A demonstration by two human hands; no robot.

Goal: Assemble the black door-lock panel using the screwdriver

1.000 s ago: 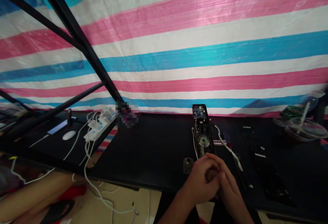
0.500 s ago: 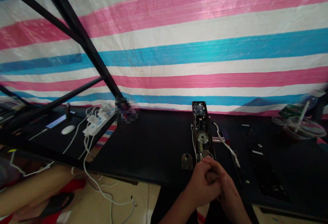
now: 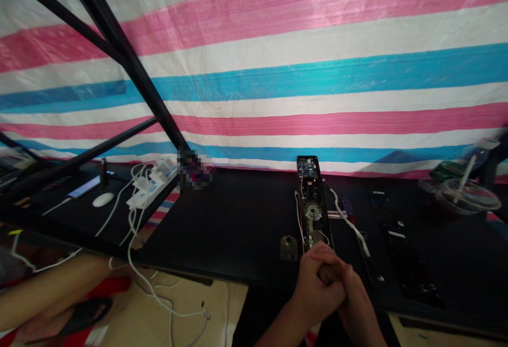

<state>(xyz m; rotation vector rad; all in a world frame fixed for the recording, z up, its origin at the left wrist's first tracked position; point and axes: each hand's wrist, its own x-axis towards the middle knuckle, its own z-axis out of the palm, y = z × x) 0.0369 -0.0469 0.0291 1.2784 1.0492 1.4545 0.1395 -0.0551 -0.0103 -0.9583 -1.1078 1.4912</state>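
Okay, on my head feed the main item is a long narrow electronics housing [image 3: 313,199], opened up, lying lengthwise on the black table [image 3: 230,225] in front of the person. Black shell, insides exposed: blue circuit board at the far end, dark part with a pale block below it, round silvery speaker-like disc mid-way, then a yellowish strip and thin white wires toward the near end. That near end runs behind the hands in my view, so I can't tell if they touch it.

Left hand [image 3: 319,286] and right hand [image 3: 355,294] are clasped at the table edge, forearms rising from below, fingers folded together and locked on each other. Can't see whether anything is between the palms.

Just left of the housing: small metal plate [image 3: 289,248] with a hole. Right: white cable [image 3: 351,224], a screwdriver [image 3: 348,209] with purple and red handle, then a dark glossy panel [image 3: 413,262]. Farther right I get a clear plastic cup [image 3: 468,197] with straw. Well left: white power strip [image 3: 148,192] and white mouse [image 3: 103,199].
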